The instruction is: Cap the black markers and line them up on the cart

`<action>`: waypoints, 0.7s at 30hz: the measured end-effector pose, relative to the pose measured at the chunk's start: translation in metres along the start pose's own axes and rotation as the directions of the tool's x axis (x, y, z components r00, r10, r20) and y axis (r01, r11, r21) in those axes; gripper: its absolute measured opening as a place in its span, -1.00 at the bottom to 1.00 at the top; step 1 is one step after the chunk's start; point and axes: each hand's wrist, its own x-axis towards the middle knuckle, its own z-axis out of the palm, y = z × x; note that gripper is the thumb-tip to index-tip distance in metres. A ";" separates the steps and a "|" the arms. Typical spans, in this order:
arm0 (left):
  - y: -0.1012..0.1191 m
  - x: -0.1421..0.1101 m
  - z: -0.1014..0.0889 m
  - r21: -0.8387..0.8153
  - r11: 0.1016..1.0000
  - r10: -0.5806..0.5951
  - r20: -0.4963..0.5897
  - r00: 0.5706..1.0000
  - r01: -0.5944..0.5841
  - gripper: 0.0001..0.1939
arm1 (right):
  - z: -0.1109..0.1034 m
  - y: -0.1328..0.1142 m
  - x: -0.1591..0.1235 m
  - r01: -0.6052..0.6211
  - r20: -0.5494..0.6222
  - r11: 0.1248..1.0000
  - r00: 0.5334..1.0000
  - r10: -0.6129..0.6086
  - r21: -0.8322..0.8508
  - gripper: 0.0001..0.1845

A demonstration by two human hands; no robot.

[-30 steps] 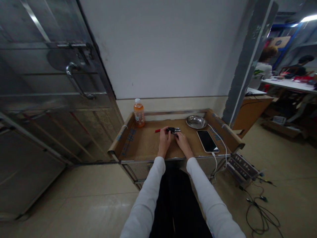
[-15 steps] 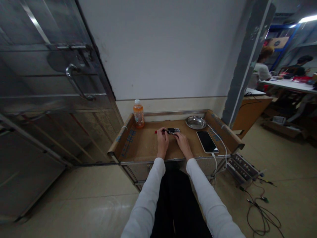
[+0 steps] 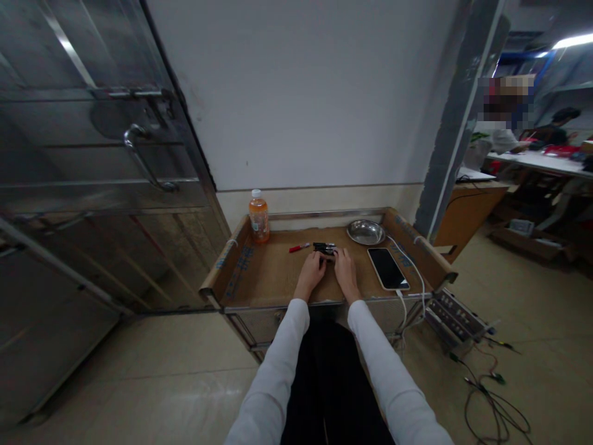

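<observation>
On the mid-frame table, left hand now clears the red pen, seemingly favouring black pens beside right hand; both grips unclear.

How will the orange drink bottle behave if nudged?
The bottle looks largely filled, so probably heavy for its size. It stands tall on a narrow base, so a high push may tip it; a low one might drag against the cardboard beneath.
</observation>
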 end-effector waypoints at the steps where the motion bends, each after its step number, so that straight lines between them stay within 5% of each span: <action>1: -0.001 0.000 0.000 0.010 1.000 0.002 0.014 1.000 -0.002 -0.88 | 0.000 0.000 0.000 0.003 0.000 1.000 1.000 -0.003 0.001 -0.62; 21: -0.006 0.004 0.005 0.056 0.984 -0.167 -0.069 0.984 0.171 -0.78 | 0.002 0.001 -0.002 0.165 0.154 0.972 0.969 -0.191 0.170 -0.72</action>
